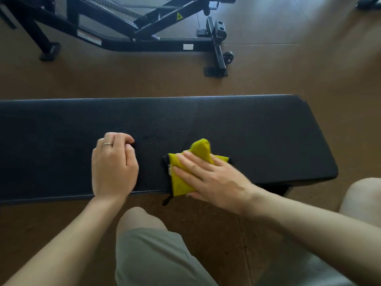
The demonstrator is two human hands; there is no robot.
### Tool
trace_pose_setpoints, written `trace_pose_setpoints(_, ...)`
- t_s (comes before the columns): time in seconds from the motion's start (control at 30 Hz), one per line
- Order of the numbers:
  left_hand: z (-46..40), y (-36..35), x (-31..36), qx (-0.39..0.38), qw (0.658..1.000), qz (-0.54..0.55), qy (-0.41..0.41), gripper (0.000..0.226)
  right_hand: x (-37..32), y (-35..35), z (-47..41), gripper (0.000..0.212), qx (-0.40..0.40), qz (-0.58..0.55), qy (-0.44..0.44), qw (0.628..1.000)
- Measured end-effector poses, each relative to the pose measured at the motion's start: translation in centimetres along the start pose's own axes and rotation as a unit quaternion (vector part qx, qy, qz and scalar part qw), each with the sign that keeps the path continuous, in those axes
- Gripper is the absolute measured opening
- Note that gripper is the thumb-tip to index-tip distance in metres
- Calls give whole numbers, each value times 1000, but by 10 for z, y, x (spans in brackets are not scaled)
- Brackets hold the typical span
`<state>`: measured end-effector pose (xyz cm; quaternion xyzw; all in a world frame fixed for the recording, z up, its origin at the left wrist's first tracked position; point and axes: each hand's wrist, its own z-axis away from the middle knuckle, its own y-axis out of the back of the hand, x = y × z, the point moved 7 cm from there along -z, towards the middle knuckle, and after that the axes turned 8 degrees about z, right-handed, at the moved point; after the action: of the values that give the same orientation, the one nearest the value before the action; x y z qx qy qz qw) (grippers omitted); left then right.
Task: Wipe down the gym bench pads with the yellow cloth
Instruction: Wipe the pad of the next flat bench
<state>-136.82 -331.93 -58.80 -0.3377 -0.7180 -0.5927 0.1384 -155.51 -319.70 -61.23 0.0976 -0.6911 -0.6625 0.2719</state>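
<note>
black bench pad [257, 131] over brown floor [288, 69]; right hand [210, 178] fingers flat on yellow cloth [185, 178], left hand [114, 164] fingers curled, empty.

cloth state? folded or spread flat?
Folded and bunched. The yellow cloth shows as a thick wad under the flat fingers of the right hand on the bench pad, one corner poking up past the fingertips.

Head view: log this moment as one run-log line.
right hand presses yellow cloth flat | left hand rests curled on bench pad | droplets ahead of cloth
</note>
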Motion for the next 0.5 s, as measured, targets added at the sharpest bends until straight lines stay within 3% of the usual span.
trace_pose_setpoints(0.17, 4, -3, -1, 11, 1000, -10, -14, 26, -24, 6, -45, 65, 9, -47, -4, 999)
trace_pose_setpoints(0.5, 4, -5, -5, 5, 1000, -7, -11, 24, 29, -7, 43, 59, -32, -75, -113, 990)
